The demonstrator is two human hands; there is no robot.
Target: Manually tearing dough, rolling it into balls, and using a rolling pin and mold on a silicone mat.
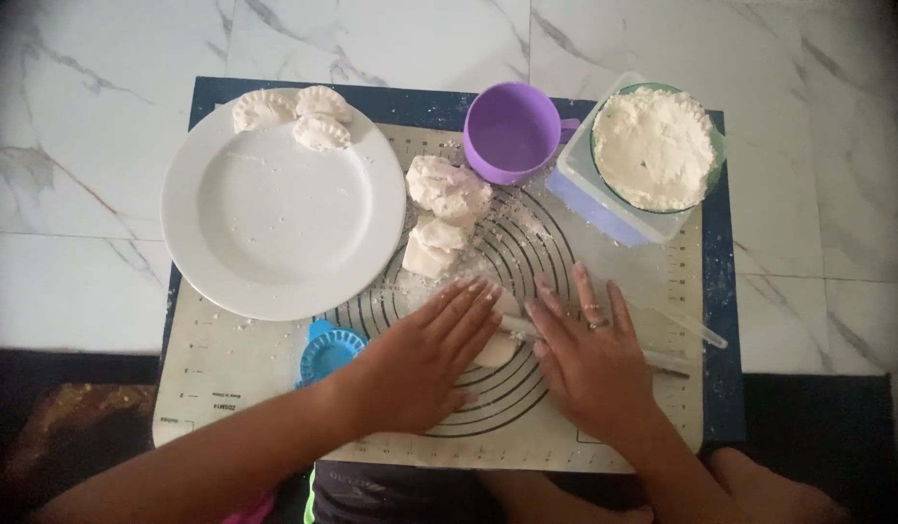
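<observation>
My left hand (425, 359) and my right hand (590, 354) lie flat, fingers spread, on a clear rolling pin (677, 330) that crosses a baking mat (226, 378) marked with circles. Under the pin, between my hands, a thin piece of pale dough (498, 349) shows. Both palms press down on the pin. A ring sits on one finger of my right hand. Lumps of dough (444, 209) rest on the mat just beyond my fingertips.
A white plate (274, 223) at the left carries three shaped dumplings (294, 116). A blue dumpling press (330, 351) lies by my left wrist. A purple cup (512, 131) and a green bowl of flour (655, 146) on a clear box stand at the back. Marble floor surrounds the mat.
</observation>
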